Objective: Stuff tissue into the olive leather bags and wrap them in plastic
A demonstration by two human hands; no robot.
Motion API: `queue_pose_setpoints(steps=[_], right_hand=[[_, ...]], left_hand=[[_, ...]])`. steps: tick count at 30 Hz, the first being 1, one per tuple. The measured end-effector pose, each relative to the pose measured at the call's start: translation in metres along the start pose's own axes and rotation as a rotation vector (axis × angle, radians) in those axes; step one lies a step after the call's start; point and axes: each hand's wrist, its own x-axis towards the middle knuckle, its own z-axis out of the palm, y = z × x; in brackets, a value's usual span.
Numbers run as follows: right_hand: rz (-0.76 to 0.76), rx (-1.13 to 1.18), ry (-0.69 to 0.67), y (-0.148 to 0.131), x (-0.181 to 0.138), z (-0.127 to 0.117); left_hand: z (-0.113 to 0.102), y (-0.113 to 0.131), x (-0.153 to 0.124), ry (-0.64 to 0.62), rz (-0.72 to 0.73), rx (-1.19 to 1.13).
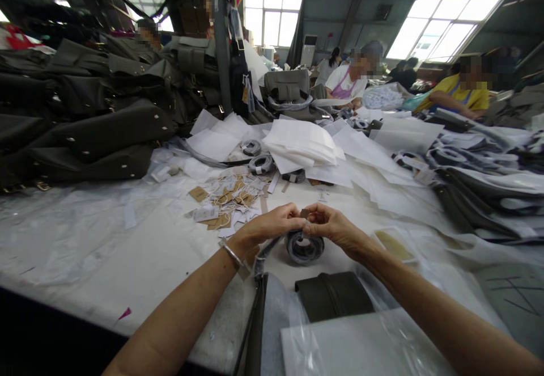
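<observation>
The left hand [287, 221] and right hand [326, 223] pinch the coiled strap [305, 256] up top; I'd guess light, springy, best held by its rim.

Tags [229, 201] lie on the table [161, 279], right of the bags [106, 129], left of the nearest coil [303, 256].

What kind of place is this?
Probably a bag factory's finishing or packing area: dark bags heaped on the left, loose tags and white sheets on the worktable, and other people seemingly working beyond.
</observation>
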Motion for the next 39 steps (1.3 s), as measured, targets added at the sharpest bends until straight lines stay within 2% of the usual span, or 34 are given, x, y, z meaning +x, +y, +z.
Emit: queue_pose_setpoints(steps=[4, 8, 12, 14, 18, 24, 31, 39], right_hand=[[-0.080, -0.009, -0.015, 0.002, 0.001, -0.001], [-0.074, 0.030, -0.023, 0.002, 0.001, 0.000], [-0.093, -0.051, 0.009, 0.004, -0.001, 0.002], [-0.203, -0.158, 0.082, 0.008, -0.002, 0.003], [-0.582, -0.487, 0.249, 0.014, -0.004, 0.004], [-0.829, -0.822, 0.181, 0.013, -0.008, -0.002], [-0.916, -1.043, 0.213, 0.007, -0.015, 0.007], [-0.938, -1.255, 0.270, 0.007, -0.022, 0.014]], left_hand=[[0.004, 0.001, 0.001, 0.010, -0.026, -0.110], [0.005, 0.000, 0.002, 0.025, -0.027, -0.124], [0.004, -0.003, 0.002, 0.020, -0.011, -0.135], [0.005, -0.006, 0.002, 0.008, -0.020, -0.198], [0.006, -0.014, 0.004, -0.008, -0.047, -0.375], [0.005, -0.022, 0.009, -0.007, -0.097, -0.471], [0.003, -0.028, 0.016, 0.005, -0.111, -0.540], [0.016, -0.029, 0.017, 0.055, -0.123, -0.627]])
